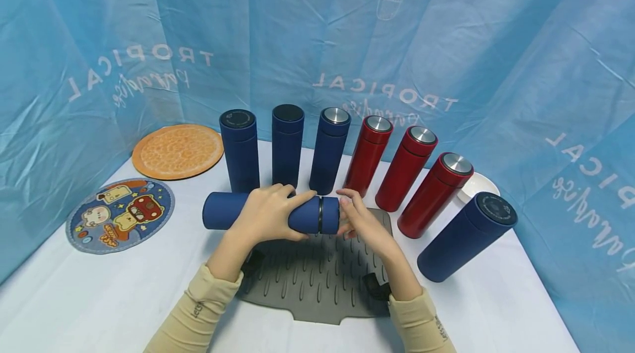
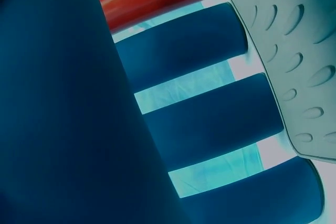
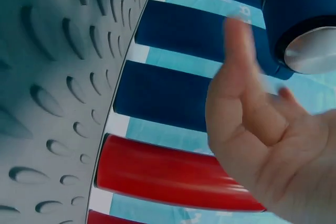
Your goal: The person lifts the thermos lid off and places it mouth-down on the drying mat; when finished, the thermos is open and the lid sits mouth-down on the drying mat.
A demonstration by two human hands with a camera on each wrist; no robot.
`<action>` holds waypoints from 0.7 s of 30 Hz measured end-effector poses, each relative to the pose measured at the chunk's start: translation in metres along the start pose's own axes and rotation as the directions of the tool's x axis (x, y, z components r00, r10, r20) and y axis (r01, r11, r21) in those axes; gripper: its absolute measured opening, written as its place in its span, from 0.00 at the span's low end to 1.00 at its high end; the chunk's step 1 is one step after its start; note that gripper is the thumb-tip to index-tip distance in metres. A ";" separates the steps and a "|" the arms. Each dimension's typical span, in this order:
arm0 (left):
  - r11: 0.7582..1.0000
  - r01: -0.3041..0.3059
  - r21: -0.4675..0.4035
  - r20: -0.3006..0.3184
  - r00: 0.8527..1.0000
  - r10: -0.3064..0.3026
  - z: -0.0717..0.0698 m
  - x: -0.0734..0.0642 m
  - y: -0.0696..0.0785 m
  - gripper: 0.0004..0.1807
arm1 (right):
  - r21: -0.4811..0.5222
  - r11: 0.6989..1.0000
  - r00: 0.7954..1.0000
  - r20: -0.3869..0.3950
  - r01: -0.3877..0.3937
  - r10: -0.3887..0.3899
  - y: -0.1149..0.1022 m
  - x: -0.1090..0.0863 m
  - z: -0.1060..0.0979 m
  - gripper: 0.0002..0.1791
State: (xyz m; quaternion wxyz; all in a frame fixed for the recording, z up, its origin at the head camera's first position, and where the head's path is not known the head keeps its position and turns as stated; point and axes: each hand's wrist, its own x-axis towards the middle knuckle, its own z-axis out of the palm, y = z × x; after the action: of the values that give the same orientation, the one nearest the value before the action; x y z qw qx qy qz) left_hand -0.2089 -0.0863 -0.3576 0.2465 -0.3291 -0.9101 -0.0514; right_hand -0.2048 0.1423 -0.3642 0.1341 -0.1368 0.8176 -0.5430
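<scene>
Before a blue printed curtain point(image 1: 292, 27), my left hand point(image 1: 270, 212) grips a navy thermos bottle point(image 1: 222, 210) sideways at frame center, seemingly to present its silver-topped lid point(image 1: 330, 216) to my right hand point(image 1: 366, 226), loose-fingered and empty just beside.

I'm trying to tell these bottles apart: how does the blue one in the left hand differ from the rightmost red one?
The held blue bottle looks matte; the rightmost red bottle looks glossy. The blue bottle lies sideways in the left hand, while the red bottle stands on the white table. Both are cylindrical with silvery lid tops.
</scene>
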 end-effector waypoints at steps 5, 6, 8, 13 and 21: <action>1.000 -0.017 -0.001 -0.009 1.000 0.017 0.001 0.001 0.002 0.43 | -0.023 0.998 0.998 0.005 -0.055 0.055 0.003 0.002 0.001 0.33; 1.000 -0.021 0.000 -0.011 1.000 0.021 0.001 0.001 0.002 0.43 | -0.020 0.998 0.998 0.002 -0.058 0.058 0.003 0.003 0.002 0.32; 1.000 -0.026 0.004 -0.013 1.000 0.026 0.002 0.001 0.002 0.43 | -0.017 0.998 0.998 0.001 -0.059 0.059 0.003 0.003 0.003 0.30; 1.000 -0.027 0.011 0.001 1.000 0.027 0.002 0.001 0.002 0.44 | -0.016 0.998 0.997 0.049 -0.055 0.055 0.003 0.003 0.002 0.28; 1.000 -0.017 0.009 0.015 1.000 0.016 0.001 0.000 0.002 0.44 | 0.012 0.999 0.984 0.174 0.030 -0.032 0.004 -0.001 -0.006 0.33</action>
State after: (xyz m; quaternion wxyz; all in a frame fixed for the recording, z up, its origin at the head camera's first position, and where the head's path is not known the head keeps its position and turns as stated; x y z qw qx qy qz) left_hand -0.2085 -0.0843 -0.3584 0.2416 -0.3358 -0.9094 -0.0428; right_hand -0.2066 0.1490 -0.3661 0.1972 -0.1957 0.7979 -0.5350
